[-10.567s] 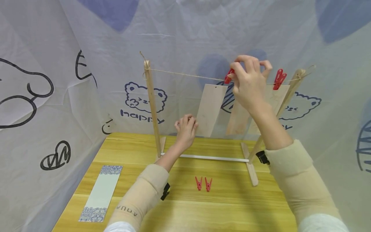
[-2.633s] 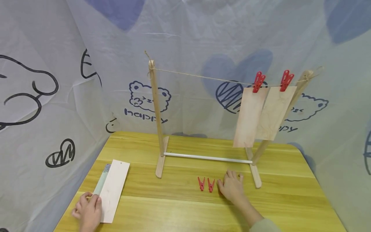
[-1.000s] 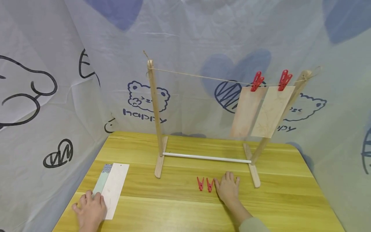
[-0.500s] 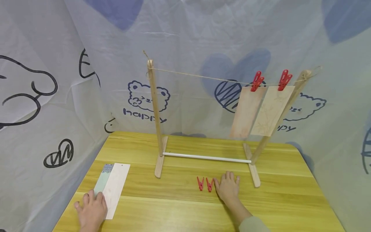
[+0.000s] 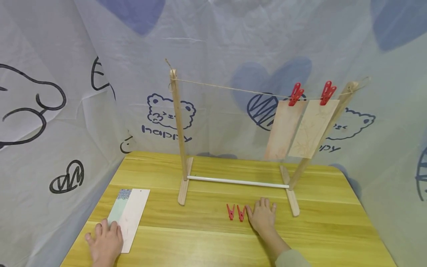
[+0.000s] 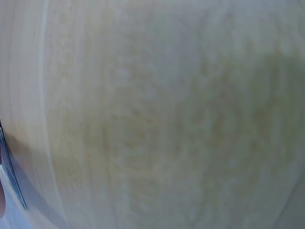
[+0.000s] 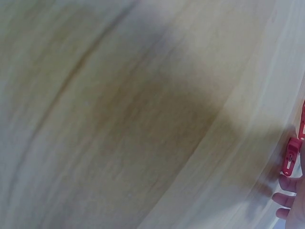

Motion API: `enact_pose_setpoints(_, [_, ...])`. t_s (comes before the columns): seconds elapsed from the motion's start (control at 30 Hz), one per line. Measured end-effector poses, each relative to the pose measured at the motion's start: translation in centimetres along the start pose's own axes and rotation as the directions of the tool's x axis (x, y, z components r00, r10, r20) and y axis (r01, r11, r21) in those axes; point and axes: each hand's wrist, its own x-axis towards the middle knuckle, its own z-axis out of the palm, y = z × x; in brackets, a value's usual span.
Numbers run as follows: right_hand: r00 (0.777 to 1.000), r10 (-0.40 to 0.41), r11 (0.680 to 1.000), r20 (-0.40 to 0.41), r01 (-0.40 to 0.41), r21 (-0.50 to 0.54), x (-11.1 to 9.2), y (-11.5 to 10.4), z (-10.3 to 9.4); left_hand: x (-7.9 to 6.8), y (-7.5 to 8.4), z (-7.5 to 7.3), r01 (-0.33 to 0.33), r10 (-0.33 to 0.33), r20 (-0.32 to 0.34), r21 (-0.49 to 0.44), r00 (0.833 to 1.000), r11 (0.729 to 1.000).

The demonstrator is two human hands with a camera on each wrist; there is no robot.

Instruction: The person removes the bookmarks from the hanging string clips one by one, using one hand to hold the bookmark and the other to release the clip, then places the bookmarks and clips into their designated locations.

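In the head view my left hand (image 5: 106, 243) rests on the near end of two overlapping cards, fingers spread and covering part of them. A plain pale card (image 5: 133, 218) with a small hole at its top lies beside and partly over a mint-green card (image 5: 118, 210) with a blue patterned end. My right hand (image 5: 262, 218) lies on the table, fingers extended, its thumb right beside a red clothespin (image 5: 241, 213). To that one's left lies a second red clothespin (image 5: 231, 212). The right wrist view shows fingertips (image 7: 284, 199) close to a red clothespin (image 7: 290, 156).
A wooden stand (image 5: 180, 122) with a white crossbar (image 5: 237, 181) holds a string (image 5: 213, 85). On its right half, two pale cards hang from red clothespins, a pinkish card (image 5: 284, 129) and a cream card (image 5: 313, 129). A printed cloth (image 5: 213, 48) surrounds the wooden table (image 5: 200, 244).
Both hands have come down from the string since the oldest frame. The plain card has gone from the line onto the patterned one. Over the last second the hands have barely moved.
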Motion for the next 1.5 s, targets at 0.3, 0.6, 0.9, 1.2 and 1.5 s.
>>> enact_pose_setpoints(0.3, [0.998,0.01,0.999,-0.065,-0.007,0.051,-0.1,0.6,-0.4,0.0,0.3,-0.2,0.042,-0.042,0.0,-0.034,0.999,0.999])
enact_pose_setpoints(0.6, [0.92,-0.053,0.978,-0.387,0.127,0.168,0.2,1.5,-1.2,0.5,1.6,-0.5,0.061,-0.069,-0.074,-0.104,0.995,0.993])
enact_pose_setpoints(0.9, [0.796,-0.121,0.954,-0.593,0.258,0.152,0.6,2.2,-3.1,1.4,4.5,-1.4,-0.008,-0.025,-0.17,-0.186,0.985,0.982])
enact_pose_setpoints(1.2, [0.735,-0.172,0.932,-0.656,0.336,0.132,1.2,2.9,-7.3,2.8,7.3,-1.8,-0.112,0.047,-0.264,-0.236,0.963,0.965])
enact_pose_setpoints(1.5, [0.703,-0.24,0.924,-0.67,0.378,0.065,2.2,3.6,-12.0,4.7,10.9,-2.7,-0.243,0.155,-0.353,-0.22,0.923,0.945])
